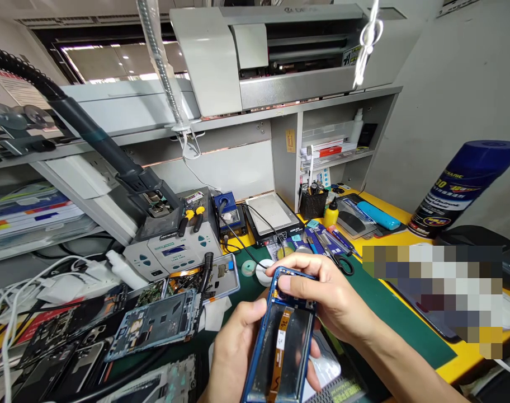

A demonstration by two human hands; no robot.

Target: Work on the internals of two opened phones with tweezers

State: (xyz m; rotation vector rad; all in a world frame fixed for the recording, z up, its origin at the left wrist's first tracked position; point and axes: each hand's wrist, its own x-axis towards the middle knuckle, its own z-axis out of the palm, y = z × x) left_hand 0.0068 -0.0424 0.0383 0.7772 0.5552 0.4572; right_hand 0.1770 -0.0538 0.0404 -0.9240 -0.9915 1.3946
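Between my two hands is a blue phone frame (pixel 262 358), its inside facing up and tilted toward me. An orange flex cable (pixel 277 364) with a small white label runs down its middle. My left hand (pixel 234 350) wraps the frame's left side, thumb on the edge and fingertips showing at the right side from beneath. At the frame's top end my right hand (pixel 322 285) grips it, the thumb pressed on the upper inside part and the forefinger over the top edge. What lies under the right thumb is hidden.
Phone frames and boards (pixel 154 330) crowd the left. Behind stands a grey rework station (pixel 173 252) with yellow-handled pliers (pixel 191 219). Scissors (pixel 343 263), a yellow bottle (pixel 331 214) and a blue-capped spray can (pixel 464 187) are at right, over a green mat (pixel 389 313).
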